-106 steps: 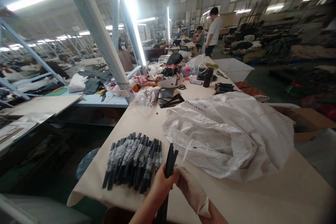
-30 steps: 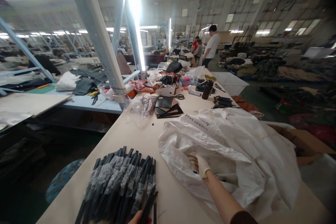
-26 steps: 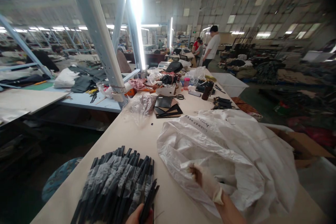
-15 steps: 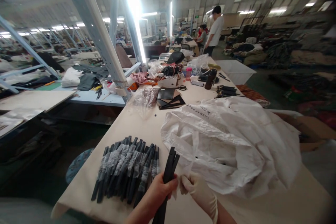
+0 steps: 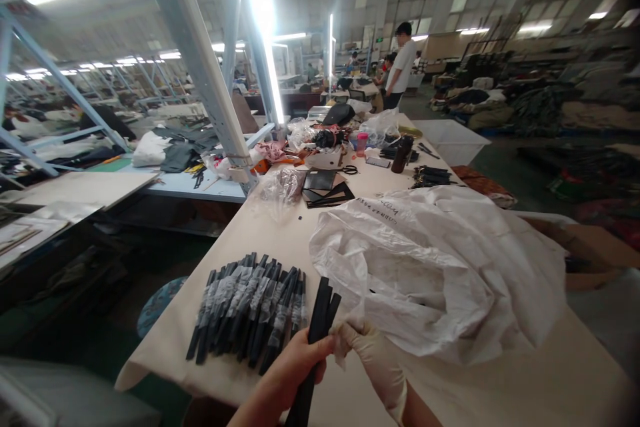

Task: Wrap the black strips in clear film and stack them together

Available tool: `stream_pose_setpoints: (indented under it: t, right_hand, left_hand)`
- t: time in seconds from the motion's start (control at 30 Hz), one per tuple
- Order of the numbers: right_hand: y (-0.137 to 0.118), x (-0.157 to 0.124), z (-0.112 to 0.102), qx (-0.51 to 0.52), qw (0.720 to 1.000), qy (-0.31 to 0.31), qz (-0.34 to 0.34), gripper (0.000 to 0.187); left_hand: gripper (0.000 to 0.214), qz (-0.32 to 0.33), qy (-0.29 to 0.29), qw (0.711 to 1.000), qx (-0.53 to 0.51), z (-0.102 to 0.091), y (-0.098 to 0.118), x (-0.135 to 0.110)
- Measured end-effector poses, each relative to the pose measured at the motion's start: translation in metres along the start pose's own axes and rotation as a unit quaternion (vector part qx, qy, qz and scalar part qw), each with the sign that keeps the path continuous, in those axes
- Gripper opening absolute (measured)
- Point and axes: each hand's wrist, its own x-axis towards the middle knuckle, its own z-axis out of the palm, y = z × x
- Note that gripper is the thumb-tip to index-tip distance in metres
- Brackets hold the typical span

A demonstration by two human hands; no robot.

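My bare left hand is closed around a small bundle of flat black strips, held at a slant over the near table edge. Just right of it, my right hand, in a thin whitish glove, pinches a scrap of translucent plastic film against the side of the strips. To the left lies a row of similar black strip bundles, each wrapped round its middle in clear film. A large crumpled white sack spreads beyond my right hand.
Flat black pieces, a clear plastic bag, scissors and a dark bottle lie farther up the table. A metal post rises at the left edge. A person stands in the background.
My right hand has come up slightly and closer to the strips, with more of the film showing below its fingers. The view has shifted a little; the left hand keeps its hold.
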Motion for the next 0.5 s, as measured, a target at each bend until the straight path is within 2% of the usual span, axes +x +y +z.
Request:
stream_pose_setpoints:
  t: [0.07,0.17,0.27,0.33,0.43,0.5]
  right_hand:
    - [0.006,-0.005,0.001,-0.001,1.000,-0.011,-0.008,0.032]
    - [0.012,-0.013,0.004,0.026,0.999,0.004,0.020,0.026]
    - [0.017,-0.019,0.006,0.053,0.998,-0.018,0.042,0.034]
    - [0.019,-0.021,0.008,0.035,0.999,-0.014,0.018,0.038]
    - [0.020,-0.023,0.011,-0.008,1.000,0.007,-0.024,0.039]
    - [0.018,-0.024,0.013,0.001,1.000,0.013,-0.017,0.039]
  left_hand:
    - [0.039,-0.016,-0.042,0.998,-0.043,-0.003,-0.006,-0.003]
    - [0.037,-0.022,-0.081,0.990,-0.110,-0.006,-0.014,-0.006]
    - [0.036,-0.025,-0.107,0.983,-0.147,-0.009,-0.018,-0.008]
    - [0.036,-0.033,-0.128,0.981,-0.145,-0.009,-0.017,-0.011]
    - [0.034,-0.036,-0.128,0.980,-0.147,-0.009,-0.015,-0.015]
    - [0.034,-0.027,-0.123,0.975,-0.181,-0.009,-0.014,-0.017]
